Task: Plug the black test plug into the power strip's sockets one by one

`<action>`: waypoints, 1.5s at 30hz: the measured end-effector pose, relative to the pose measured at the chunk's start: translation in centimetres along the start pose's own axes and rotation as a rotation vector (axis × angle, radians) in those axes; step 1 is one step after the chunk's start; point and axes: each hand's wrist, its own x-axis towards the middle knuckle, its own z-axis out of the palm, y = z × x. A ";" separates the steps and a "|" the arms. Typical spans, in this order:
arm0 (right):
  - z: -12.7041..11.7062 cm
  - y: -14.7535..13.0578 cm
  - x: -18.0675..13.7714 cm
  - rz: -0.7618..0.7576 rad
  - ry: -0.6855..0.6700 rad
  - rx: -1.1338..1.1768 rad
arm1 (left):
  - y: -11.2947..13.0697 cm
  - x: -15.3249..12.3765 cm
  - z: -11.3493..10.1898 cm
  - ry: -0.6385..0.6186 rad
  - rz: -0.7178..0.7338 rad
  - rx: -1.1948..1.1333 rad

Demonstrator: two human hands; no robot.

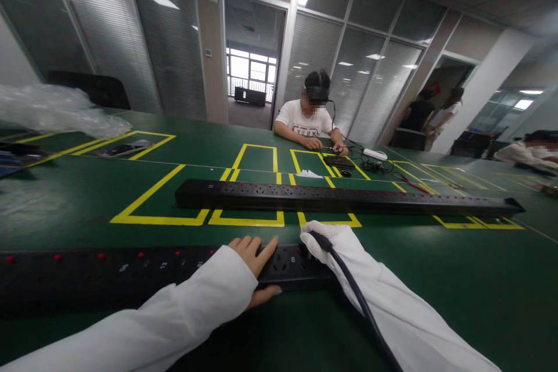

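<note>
A long black power strip (131, 270) with red switches lies across the near edge of the green table (457, 279). My left hand (255, 256), in a white sleeve, clasps the strip near its right end, fingers across the top and thumb on the near side. My right hand (325, 238), covered in white fabric, is closed at the strip's right end, where a thick black cable (357, 302) comes out and runs back over my forearm. A second long black power strip (349, 197) lies farther out, parallel to the first.
Yellow tape rectangles (148, 195) mark the tabletop. A person in a white T-shirt (307, 119) sits opposite with small devices and cables. Crumpled clear plastic (56, 107) lies far left, a phone (124, 149) beside it. Another person's arm (529, 151) rests at far right.
</note>
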 end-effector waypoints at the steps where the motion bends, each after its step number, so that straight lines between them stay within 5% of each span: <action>1: 0.1 -0.1 0.0 -0.009 0.002 -0.028 | 0.0 -0.1 -0.1 0.009 0.008 -0.001; 13: 2.0 -0.5 -2.7 -0.053 0.039 -0.293 | -0.2 0.3 -0.1 -0.081 -0.010 -0.035; 19: 1.9 -0.6 -2.6 -0.072 0.047 -0.349 | -0.1 0.0 0.1 -0.004 -0.005 -0.042; 24: 1.5 -0.5 -2.3 -0.100 0.067 -0.380 | 1.6 0.5 0.1 0.079 0.062 -0.071; 31: 1.3 -0.1 -3.1 -0.135 0.156 -0.501 | 4.0 2.9 0.6 0.006 0.064 -0.070; 38: 1.2 -0.2 -2.9 -0.140 0.144 -0.478 | 4.5 3.4 2.4 0.077 0.004 -0.025; 45: 0.9 -0.9 -3.3 -0.143 0.082 -0.429 | 4.5 3.2 1.8 0.069 0.016 -0.034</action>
